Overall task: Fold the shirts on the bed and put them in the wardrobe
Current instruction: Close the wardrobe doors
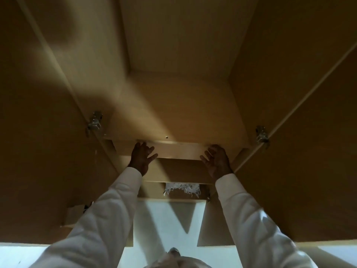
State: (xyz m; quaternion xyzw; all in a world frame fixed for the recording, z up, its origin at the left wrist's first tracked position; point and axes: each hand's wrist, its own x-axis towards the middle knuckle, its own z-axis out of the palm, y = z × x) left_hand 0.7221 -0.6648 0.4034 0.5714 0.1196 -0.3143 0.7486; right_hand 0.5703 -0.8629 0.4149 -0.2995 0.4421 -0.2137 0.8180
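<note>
While a white fringed cloth (181, 189) lies low in the wardrobe (179, 105), nearest you, perhaps a shirt though I cannot tell, your left hand (142, 158) and right hand (217, 160) hold nothing, fingers spread at the front edge of a shelf (179, 149) farther in. You seem to be at the stowing step; next you likely need a shirt from the bed, which is out of view.
</note>
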